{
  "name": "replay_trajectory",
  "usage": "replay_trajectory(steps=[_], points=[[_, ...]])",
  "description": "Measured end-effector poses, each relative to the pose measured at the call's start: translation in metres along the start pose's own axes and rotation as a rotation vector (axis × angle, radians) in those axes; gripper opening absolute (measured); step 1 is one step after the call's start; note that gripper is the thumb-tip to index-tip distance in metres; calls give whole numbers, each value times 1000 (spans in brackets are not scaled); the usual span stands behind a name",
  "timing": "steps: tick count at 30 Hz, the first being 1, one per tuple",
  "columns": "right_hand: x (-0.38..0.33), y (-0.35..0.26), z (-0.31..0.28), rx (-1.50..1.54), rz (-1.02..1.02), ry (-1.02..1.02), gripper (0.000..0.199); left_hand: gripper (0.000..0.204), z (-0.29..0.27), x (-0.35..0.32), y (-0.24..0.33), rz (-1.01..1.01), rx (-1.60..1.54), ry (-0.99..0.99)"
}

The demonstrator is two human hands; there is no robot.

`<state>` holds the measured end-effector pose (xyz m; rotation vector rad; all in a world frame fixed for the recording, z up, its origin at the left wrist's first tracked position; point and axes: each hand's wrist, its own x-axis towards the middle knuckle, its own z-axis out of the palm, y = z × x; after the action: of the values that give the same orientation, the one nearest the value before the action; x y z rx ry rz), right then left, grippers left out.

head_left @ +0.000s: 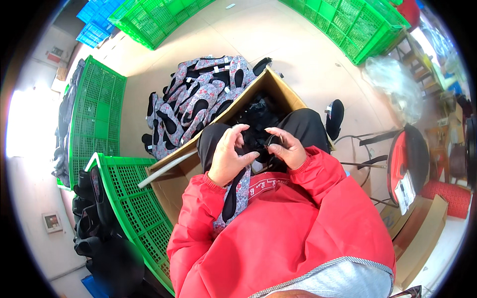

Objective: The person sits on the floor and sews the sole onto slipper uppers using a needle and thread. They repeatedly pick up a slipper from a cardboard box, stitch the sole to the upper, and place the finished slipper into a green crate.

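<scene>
My left hand (229, 158) and my right hand (285, 148) meet over my lap, both gripping a small black piece (258, 144) between the fingertips. A floral grey-and-red shoe upper with a black lining (234, 198) lies on my lap under my left wrist. Red jacket sleeves cover both forearms. Just beyond my knees stands an open cardboard box (278, 87) holding dark pieces.
A pile of floral shoe uppers (196, 99) lies on the floor beyond the box. Green plastic crates stand at my left (131, 198), far left (97, 114) and at the top (357, 25). A red-and-black stool (407, 164) and cardboard sit at my right.
</scene>
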<state>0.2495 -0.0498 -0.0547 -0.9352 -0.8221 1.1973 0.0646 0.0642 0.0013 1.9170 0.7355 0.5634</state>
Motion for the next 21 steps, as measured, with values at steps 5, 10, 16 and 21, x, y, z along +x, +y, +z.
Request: replay_trajectory(steps=[5,10,16,21], points=[[-7,-7,8,-83,-3,-71,75,60,-1,0,11,60,53,-54],[-8,2,7,-111,37,-112,85,57,-1,-1,14,112,138,-71],[-9,4,14,27,83,-140,91,58,0,-4,20,158,232,-64],[-9,18,10,19,8,-180,102,59,1,-7,26,162,317,-89]])
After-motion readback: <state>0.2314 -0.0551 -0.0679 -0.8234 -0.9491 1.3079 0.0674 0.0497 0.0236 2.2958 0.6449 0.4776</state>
